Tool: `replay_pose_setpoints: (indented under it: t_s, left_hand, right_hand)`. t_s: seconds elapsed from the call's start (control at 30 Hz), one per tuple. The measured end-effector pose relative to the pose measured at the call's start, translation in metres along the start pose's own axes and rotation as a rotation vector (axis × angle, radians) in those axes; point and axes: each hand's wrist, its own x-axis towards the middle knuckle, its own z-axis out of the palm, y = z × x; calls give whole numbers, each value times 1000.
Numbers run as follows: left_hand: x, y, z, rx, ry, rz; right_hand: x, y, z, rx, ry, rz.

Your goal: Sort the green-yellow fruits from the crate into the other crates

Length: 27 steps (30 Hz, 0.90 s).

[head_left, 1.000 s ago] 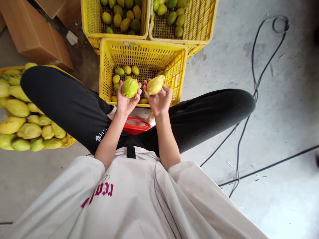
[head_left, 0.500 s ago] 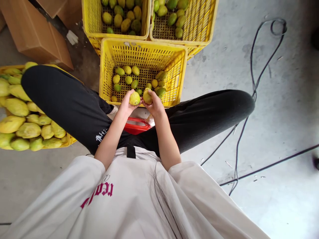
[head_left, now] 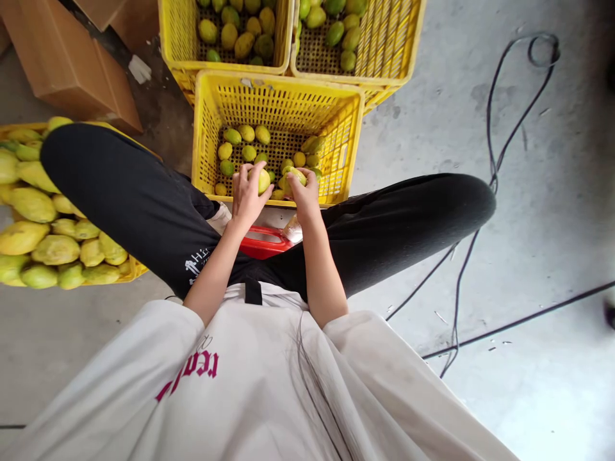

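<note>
My left hand (head_left: pixel 247 193) is turned palm down, its fingers curled around a yellow-green lemon (head_left: pixel 264 182). Beside it, my right hand (head_left: pixel 306 192) grips another lemon (head_left: pixel 295 175) between thumb and fingers. Both hands are over the near side of a yellow plastic crate (head_left: pixel 278 86), a small gap between them. Several green and yellow lemons (head_left: pixel 248 153) lie loose on the crate's perforated floor at its left, and another cluster (head_left: pixel 312 160) lies at its right. Part of that right cluster is hidden behind my right hand.
Two more yellow crates with lemons, one at the back left (head_left: pixel 168 38) and one at the back right (head_left: pixel 389 45), adjoin this crate. A heaped crate of lemons (head_left: pixel 55 251) stands left of my knee. Cardboard boxes (head_left: pixel 62 70) are behind it; black cable (head_left: pixel 490 128) crosses the floor at right.
My left hand has turned from palm up to palm down over its lemon and moved slightly forward. My right hand has shifted a little forward and right, and its lemon is tilted differently.
</note>
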Motion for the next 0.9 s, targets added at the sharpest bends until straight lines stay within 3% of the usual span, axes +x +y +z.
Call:
replay_pose_setpoints:
  t_s: [0.17, 0.4, 0.5, 0.7, 0.9]
  left_hand:
    - [-5, -1, 2, 272, -149, 192]
    - [-2, -7, 8, 136, -120, 202]
    - [1, -8, 10, -47, -35, 116]
    - [4, 4, 5, -388, 89, -141]
    - [6, 23, 4, -705, 135, -514]
  right_hand:
    - [0, -2, -1, 10, 21, 40]
    - [-6, -17, 4, 336, -21, 148]
    - [-8, -21, 5, 433, -86, 190]
    - [-21, -29, 10, 390, -137, 169]
    - [-18, -26, 12, 390, -23, 223]
